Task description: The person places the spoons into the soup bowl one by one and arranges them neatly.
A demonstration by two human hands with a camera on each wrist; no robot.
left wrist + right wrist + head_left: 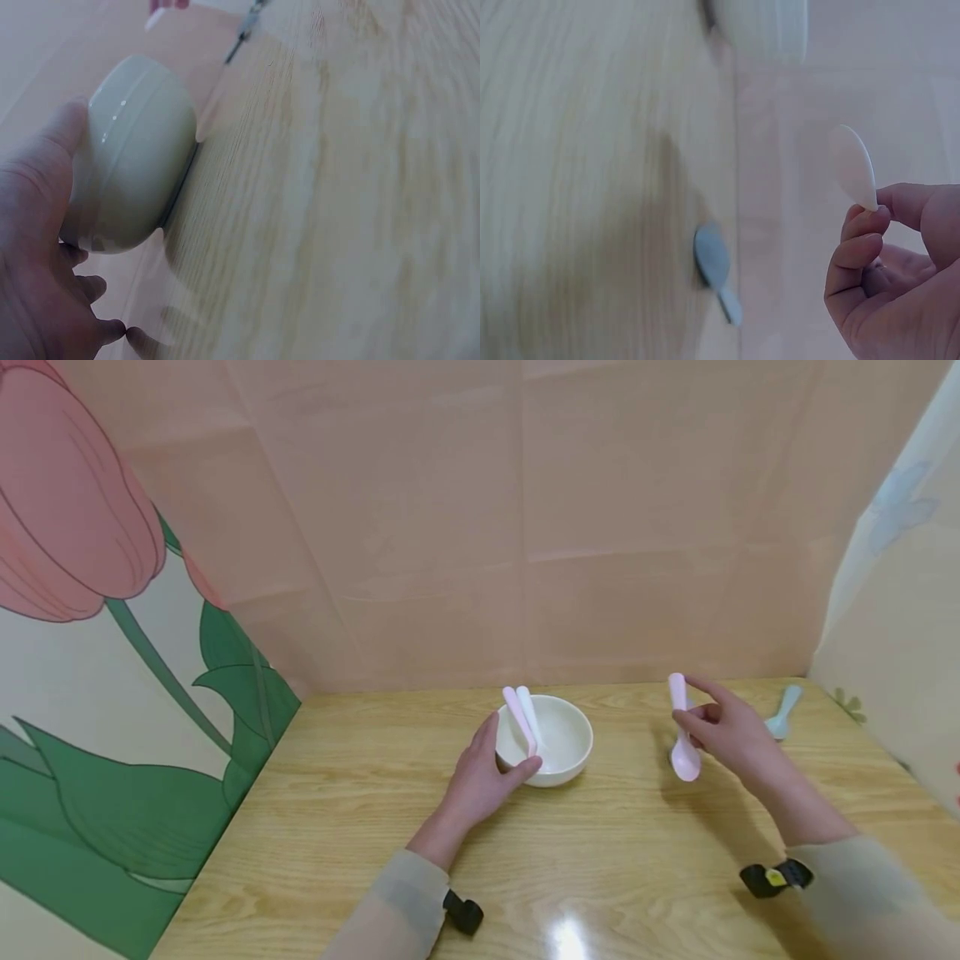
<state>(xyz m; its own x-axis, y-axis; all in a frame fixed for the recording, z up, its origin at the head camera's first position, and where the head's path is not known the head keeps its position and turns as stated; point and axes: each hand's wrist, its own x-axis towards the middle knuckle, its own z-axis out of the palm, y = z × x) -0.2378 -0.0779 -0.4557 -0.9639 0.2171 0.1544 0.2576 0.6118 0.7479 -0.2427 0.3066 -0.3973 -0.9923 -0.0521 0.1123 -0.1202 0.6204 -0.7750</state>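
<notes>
A white bowl (566, 768) stands on the table with a pink utensil (516, 714) and a white one (528, 710) leaning inside, their handles over the far rim. My left hand (480, 777) holds the bowl's left side, the thumb at the near rim; the left wrist view shows the bowl (142, 165) against that hand (37, 217). To the right, my right hand (723, 731) pinches a pink spoon (684, 752) by its handle, bowl end down, above the table. In the right wrist view that spoon (853, 166) projects from the fingertips of the hand (900, 277).
A pale teal spoon (783, 714) lies on the table (600, 860) right of my right hand. Something pale shows partly behind the held spoon, mostly hidden. A pink-beige cloth (420, 527) hangs along the back edge, with a tulip-print cloth (97, 760) at the left.
</notes>
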